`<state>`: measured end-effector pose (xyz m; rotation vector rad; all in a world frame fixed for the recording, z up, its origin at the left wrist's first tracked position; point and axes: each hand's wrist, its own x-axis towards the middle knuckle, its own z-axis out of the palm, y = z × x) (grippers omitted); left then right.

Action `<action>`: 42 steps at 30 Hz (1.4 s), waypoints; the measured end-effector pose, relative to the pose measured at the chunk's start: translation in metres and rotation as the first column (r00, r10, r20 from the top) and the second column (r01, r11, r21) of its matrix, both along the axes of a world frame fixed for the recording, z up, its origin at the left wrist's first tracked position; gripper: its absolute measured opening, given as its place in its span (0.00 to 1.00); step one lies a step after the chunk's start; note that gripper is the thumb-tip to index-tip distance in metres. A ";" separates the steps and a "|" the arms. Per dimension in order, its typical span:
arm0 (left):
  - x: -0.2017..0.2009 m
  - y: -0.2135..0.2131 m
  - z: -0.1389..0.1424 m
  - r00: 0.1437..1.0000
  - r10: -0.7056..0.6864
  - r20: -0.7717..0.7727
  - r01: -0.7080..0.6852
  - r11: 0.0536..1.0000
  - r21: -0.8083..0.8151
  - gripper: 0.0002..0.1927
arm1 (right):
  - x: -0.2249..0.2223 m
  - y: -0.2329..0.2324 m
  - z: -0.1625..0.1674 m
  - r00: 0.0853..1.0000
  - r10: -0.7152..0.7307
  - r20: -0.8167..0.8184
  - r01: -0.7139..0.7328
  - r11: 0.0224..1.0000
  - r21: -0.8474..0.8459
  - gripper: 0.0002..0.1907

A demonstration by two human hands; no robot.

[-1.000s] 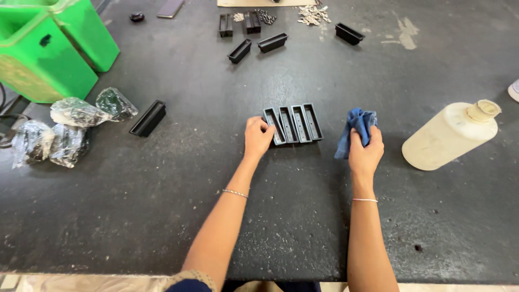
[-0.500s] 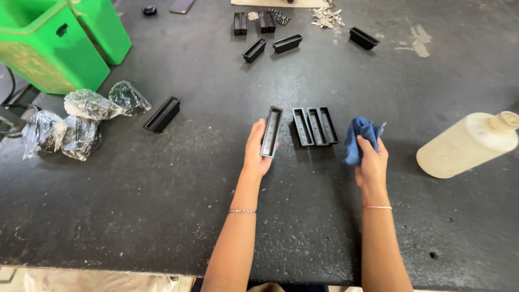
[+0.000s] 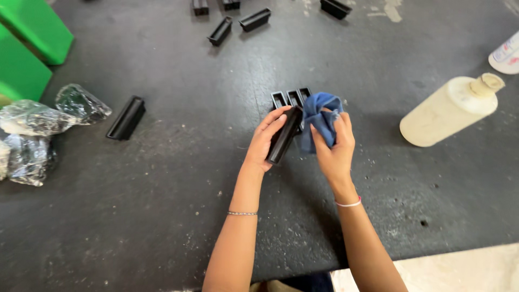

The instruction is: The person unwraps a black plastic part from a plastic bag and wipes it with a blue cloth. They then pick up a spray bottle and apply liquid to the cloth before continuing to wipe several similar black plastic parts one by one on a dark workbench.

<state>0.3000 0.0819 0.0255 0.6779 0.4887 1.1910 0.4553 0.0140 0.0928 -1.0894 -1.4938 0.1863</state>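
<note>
1. While the left hand (image 3: 266, 141) is closed around a long black plastic tray (image 3: 285, 135), lifted off the dark worktop (image 3: 178, 178) and tilted, the right hand (image 3: 332, 145) grips a bunched blue cloth (image 3: 320, 114) and presses it against the tray's upper end.
2. Taking the held tray as the landmark: just behind it, three matching black trays (image 3: 292, 98) lie side by side on the worktop, partly hidden by the cloth.
3. Well to its right lies a cream plastic bottle (image 3: 451, 110) on its side, with a second white container (image 3: 507, 54) beyond that at the picture's edge.
4. Well to its left lies a single black tray (image 3: 126, 117), and farther left some crumpled clear bags (image 3: 48, 116) and green bins (image 3: 32, 43).
5. Far behind it, more black trays (image 3: 238, 26) are scattered across the worktop.
6. Risks, as I judge them: the left hand pinches the tray along its narrow sides with fingertips only, so a firm push from the cloth could twist it out of the grasp and drop it onto the three trays behind.
7. The loose folds of the cloth hang near those trays; a wide wiping stroke could drag across them and knock them out of line.
8. The bottle lies unsupported on its side, so a stray elbow might set it rolling; whether its cap is sealed I cannot tell.
</note>
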 end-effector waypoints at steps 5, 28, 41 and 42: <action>0.026 -0.008 0.000 0.996 -0.023 0.085 0.026 0.999 -0.030 0.16 | 0.001 -0.005 0.002 0.996 -0.034 0.087 0.034 0.999 0.000 0.16; 0.000 -0.007 -0.008 0.967 0.239 0.088 -0.244 0.969 0.045 0.15 | -0.028 -0.024 -0.004 0.934 0.299 0.195 -0.292 0.954 -0.062 0.20; -0.028 -0.007 0.008 0.982 0.179 0.054 -0.176 0.983 -0.049 0.16 | -0.002 -0.016 0.002 0.980 0.186 0.070 -0.185 0.983 -0.019 0.16; -0.023 -0.009 0.008 0.990 0.137 0.041 -0.135 0.990 -0.045 0.16 | -0.002 -0.015 0.001 0.990 0.133 0.055 -0.133 0.991 -0.008 0.16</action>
